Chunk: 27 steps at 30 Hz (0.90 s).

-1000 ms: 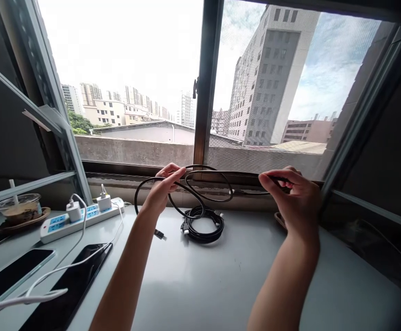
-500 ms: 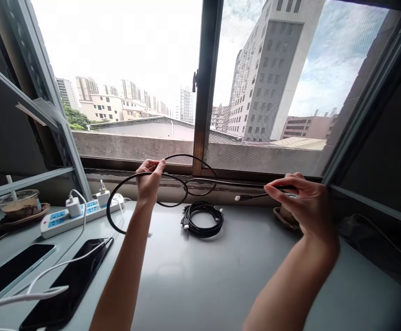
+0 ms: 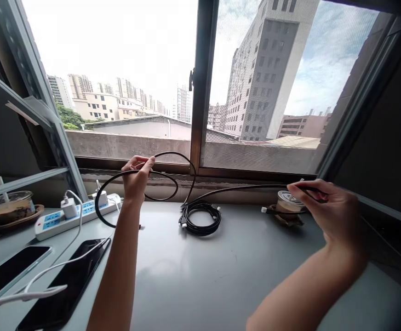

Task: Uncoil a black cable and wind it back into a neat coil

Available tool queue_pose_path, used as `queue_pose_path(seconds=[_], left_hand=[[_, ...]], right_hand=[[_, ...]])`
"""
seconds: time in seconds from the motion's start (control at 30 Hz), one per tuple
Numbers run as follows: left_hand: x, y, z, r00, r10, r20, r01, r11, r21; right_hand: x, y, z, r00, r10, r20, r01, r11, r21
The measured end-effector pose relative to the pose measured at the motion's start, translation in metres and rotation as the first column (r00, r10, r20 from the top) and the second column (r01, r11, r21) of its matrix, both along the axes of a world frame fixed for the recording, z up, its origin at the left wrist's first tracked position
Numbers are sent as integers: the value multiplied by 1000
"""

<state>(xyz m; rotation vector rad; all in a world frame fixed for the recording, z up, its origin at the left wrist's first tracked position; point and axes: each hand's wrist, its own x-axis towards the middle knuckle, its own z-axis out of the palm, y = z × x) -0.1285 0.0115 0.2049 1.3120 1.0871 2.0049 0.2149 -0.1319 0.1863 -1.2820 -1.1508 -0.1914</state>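
A black cable (image 3: 242, 188) runs through the air between my two hands. My left hand (image 3: 136, 177) is closed on it, with loose loops hanging to both sides and a plug tip showing beside the forearm. At the right, my right hand (image 3: 324, 202) pinches the same cable between thumb and fingers, and an end with a pale plug (image 3: 264, 210) sticks out leftward below it. Between the hands, coiled black cables (image 3: 202, 225) with several plugs lie on the grey desk (image 3: 190, 280). The held cable dips to just behind this coil; whether they touch I cannot tell.
On the left are a white power strip (image 3: 43, 232) with chargers, white charging cords, two phones (image 3: 65, 280) and an iced drink cup (image 3: 10, 207) on a coaster. Another lidded cup (image 3: 288, 202) stands behind my right hand. A window (image 3: 195, 151) borders the desk's back.
My right hand has moved right, drawing the cable along and widening the gap between my hands. The loop beside my left hand has shifted, and the cable now sags lower toward the coil.
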Motion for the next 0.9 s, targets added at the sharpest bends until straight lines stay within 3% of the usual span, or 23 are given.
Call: queue_pose_path(seconds=[0.2,0.37,0.5,0.63,0.73,0.9], left_hand=[[-6,-19,9,962,-201,-186,185,978,-101],[-2,-28,15,883,-372,-288,361,928,-90],[11,-35,17,875,-439,-205,430,898,-92],[26,-39,15,839,-539,-75,535,842,-67],[33,-38,15,859,-511,-12,511,859,-16],[29,-33,17,911,-409,-49,400,907,-127]], right_hand=[[-20,23,9,994,-44,105,37,997,62],[-62,40,23,981,-16,191,2,997,77],[-99,47,25,947,218,236,-198,974,-106],[-124,53,24,859,483,171,-415,851,-323],[-132,56,24,805,590,58,-538,768,-346],[-126,60,25,790,600,-128,-613,763,-203]])
